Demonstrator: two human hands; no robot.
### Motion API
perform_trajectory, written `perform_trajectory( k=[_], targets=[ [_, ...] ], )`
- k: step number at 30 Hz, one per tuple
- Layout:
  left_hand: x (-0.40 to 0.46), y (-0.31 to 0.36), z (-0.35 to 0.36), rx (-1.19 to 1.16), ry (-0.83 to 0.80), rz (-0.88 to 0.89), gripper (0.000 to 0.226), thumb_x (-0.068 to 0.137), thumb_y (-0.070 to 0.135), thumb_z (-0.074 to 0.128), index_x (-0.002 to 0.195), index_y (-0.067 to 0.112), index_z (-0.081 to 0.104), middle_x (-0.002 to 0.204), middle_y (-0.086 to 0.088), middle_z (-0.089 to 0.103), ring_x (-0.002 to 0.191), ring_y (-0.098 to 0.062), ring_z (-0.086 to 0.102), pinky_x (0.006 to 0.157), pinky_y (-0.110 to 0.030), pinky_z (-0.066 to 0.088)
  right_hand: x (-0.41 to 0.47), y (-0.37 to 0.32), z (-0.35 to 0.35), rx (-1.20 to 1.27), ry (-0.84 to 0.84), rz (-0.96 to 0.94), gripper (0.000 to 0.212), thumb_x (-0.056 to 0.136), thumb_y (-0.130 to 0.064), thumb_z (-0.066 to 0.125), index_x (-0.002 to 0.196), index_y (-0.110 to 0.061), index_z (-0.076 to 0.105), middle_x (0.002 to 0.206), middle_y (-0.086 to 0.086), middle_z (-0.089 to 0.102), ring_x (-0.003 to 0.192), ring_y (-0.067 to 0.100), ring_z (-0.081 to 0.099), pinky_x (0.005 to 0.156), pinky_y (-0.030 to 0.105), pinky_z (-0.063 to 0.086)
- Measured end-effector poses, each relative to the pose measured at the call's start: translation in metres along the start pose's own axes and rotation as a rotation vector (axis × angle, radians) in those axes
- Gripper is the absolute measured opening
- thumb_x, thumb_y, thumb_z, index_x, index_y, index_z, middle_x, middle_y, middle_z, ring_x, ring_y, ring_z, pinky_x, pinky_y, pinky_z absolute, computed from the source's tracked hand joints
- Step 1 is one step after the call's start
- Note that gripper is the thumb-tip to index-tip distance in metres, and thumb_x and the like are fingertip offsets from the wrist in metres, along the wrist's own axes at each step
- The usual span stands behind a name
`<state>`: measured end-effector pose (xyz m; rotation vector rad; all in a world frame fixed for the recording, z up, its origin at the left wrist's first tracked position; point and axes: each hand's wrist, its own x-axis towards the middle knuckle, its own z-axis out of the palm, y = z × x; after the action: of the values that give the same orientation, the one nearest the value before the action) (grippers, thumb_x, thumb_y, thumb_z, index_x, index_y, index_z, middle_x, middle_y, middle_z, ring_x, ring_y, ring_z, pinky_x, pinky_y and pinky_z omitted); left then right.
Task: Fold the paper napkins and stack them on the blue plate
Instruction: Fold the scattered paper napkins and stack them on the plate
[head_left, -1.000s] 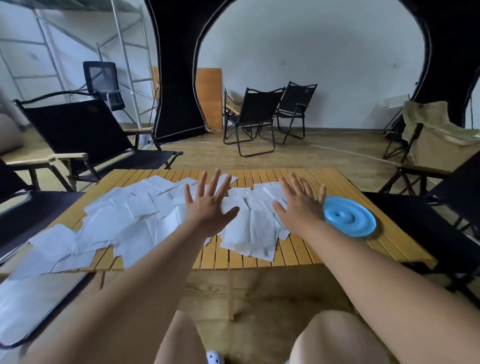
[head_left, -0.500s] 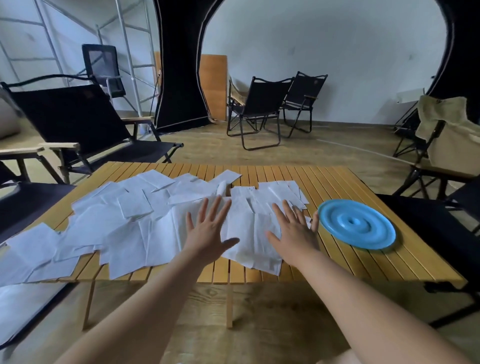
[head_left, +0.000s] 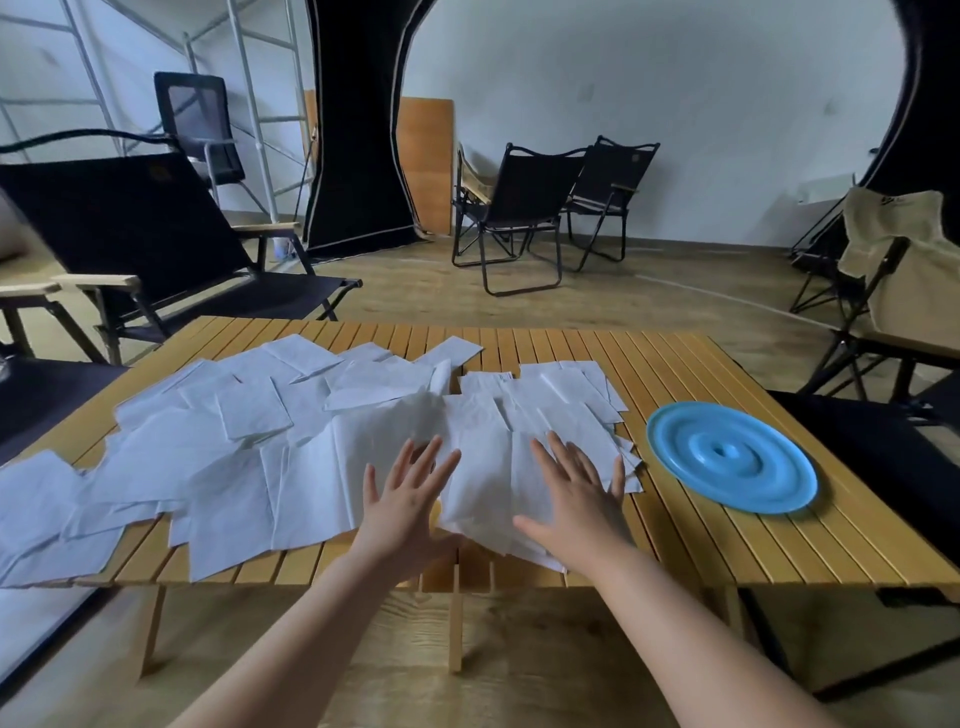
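In the head view, the task is looking barely begun. White napkins (head_left: 260, 457) are lying loose and overlapping across the left and middle of the slatted wooden desk (head_left: 701, 530), some hanging over its near and left edges, and none appears neatly folded into a stack. The blue plate (head_left: 732, 456) is sitting on the right part of the desk, just beside the right end of the spread, and it is carrying nothing. The left hand (head_left: 402, 512) is reaching in with fingers straight and spread, its grip open, over the near edge of the napkins. The right hand (head_left: 576, 501) is lying likewise with fingers straight and splayed, grip open, resting on or just above a napkin near the middle; whether it is pressing down cannot be told. Neither hand is pinching any sheet. Judging from this, every napkin is waiting to be folded and stacked.
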<state>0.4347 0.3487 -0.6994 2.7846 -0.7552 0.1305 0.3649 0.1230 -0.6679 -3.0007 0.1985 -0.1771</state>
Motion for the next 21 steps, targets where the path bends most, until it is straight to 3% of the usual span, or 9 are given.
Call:
perform_trajectory(
  k=[4, 7, 13, 21],
  targets=[
    [0.002, 0.000, 0.008, -0.032, 0.012, -0.042, 0.086, 0.091, 0.063, 0.056, 0.157, 0.046, 0.005, 0.162, 0.016, -0.018, 0.149, -0.015, -0.026, 0.115, -0.058, -0.021, 0.003, 0.008, 0.011, -0.001, -0.007, -0.006, 0.097, 0.088, -0.073, 0.050, 0.155, -0.044, -0.013, 0.165, -0.014, -0.023, 0.154, 0.014, -0.016, 0.114, 0.061, -0.022],
    [0.008, 0.003, 0.007, -0.049, 0.022, -0.028, 0.072, 0.092, 0.058, 0.058, 0.154, 0.047, 0.024, 0.167, 0.014, -0.005, 0.151, -0.013, -0.021, 0.116, -0.057, -0.020, 0.006, 0.013, 0.019, 0.015, 0.005, -0.005, 0.100, 0.084, -0.076, 0.051, 0.155, -0.045, -0.013, 0.164, -0.016, -0.024, 0.154, 0.013, -0.014, 0.114, 0.062, -0.021],
    [0.015, 0.007, 0.003, -0.145, 0.000, 0.039, 0.036, 0.096, 0.047, 0.060, 0.131, 0.052, 0.058, 0.164, 0.020, 0.017, 0.155, -0.011, -0.001, 0.120, -0.061, -0.012, 0.004, 0.019, 0.025, 0.066, -0.019, -0.013, 0.102, 0.080, -0.080, 0.052, 0.156, -0.045, -0.008, 0.165, -0.018, -0.017, 0.154, 0.010, -0.010, 0.118, 0.063, -0.016],
    [0.018, 0.021, -0.009, -0.278, 0.038, 0.044, 0.027, 0.101, 0.043, 0.051, 0.124, 0.049, 0.065, 0.159, 0.021, 0.031, 0.153, -0.008, 0.012, 0.124, -0.056, 0.002, 0.003, -0.002, 0.019, 0.154, -0.036, -0.030, 0.089, 0.093, -0.058, 0.055, 0.157, -0.044, -0.005, 0.167, -0.016, -0.011, 0.154, 0.009, -0.008, 0.115, 0.056, -0.025]
  ],
)
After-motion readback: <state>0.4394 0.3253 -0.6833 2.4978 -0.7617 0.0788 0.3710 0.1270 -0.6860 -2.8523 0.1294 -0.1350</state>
